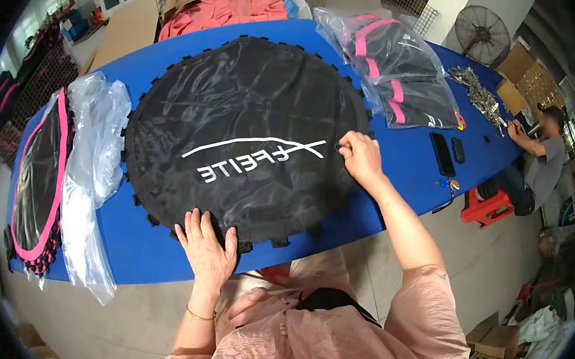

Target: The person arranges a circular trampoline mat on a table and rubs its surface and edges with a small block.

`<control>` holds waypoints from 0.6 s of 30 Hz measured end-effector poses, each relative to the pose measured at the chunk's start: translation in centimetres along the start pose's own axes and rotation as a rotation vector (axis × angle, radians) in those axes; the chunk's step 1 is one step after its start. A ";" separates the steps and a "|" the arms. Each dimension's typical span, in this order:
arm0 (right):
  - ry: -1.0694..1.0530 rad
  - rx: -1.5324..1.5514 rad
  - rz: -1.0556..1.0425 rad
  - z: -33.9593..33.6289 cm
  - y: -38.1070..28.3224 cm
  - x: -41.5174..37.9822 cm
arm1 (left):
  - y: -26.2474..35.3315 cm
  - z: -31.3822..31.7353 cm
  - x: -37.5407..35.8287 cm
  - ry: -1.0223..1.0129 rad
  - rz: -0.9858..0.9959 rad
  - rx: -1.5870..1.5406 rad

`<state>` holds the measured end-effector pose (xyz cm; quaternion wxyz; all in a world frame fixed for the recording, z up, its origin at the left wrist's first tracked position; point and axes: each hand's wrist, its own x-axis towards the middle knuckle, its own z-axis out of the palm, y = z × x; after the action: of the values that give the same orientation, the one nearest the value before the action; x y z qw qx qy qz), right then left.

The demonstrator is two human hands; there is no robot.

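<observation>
A round black mesh trampoline mat [239, 101] lies flat on the blue table, with small tabs around its rim and white lettering and a curved white line on it. My left hand [209, 246] rests on its near edge, fingers spread flat. My right hand [362, 157] is at the mat's right side, thumb and fingers pinched together. A small dark bit shows at those fingertips; I cannot make out what it is.
Clear plastic bags [90, 157] and a pink-edged black mat [41, 180] lie left. Bagged pink-and-black pieces [404, 67], a phone [442, 154], keys [450, 184] and a metal pile [476, 93] lie right. A co-worker [544, 156] sits by a red stool [486, 209].
</observation>
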<state>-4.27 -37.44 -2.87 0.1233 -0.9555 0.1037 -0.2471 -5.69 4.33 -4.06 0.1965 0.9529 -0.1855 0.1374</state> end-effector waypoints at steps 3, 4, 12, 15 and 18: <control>0.049 -0.005 0.100 1.2 2.1 2.5 | 0.0 -0.1 0.0 -0.014 -0.006 0.006; 0.051 -0.007 0.097 1.6 2.5 3.3 | 0.0 -0.1 0.0 -0.011 -0.007 0.004; 0.054 0.029 0.286 4.9 1.9 6.8 | 0.1 0.1 0.0 -0.005 0.005 0.014; -0.004 -0.031 0.222 5.5 0.8 7.1 | 0.1 0.1 0.1 -0.009 0.010 0.016; 0.010 -0.067 0.298 4.8 1.4 7.5 | 0.0 0.0 0.0 -0.015 0.014 0.010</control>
<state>4.38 -39.81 -3.98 0.1262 -0.9319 0.2531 -0.2271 -5.68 4.27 -4.06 0.1892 0.9536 -0.1931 0.1325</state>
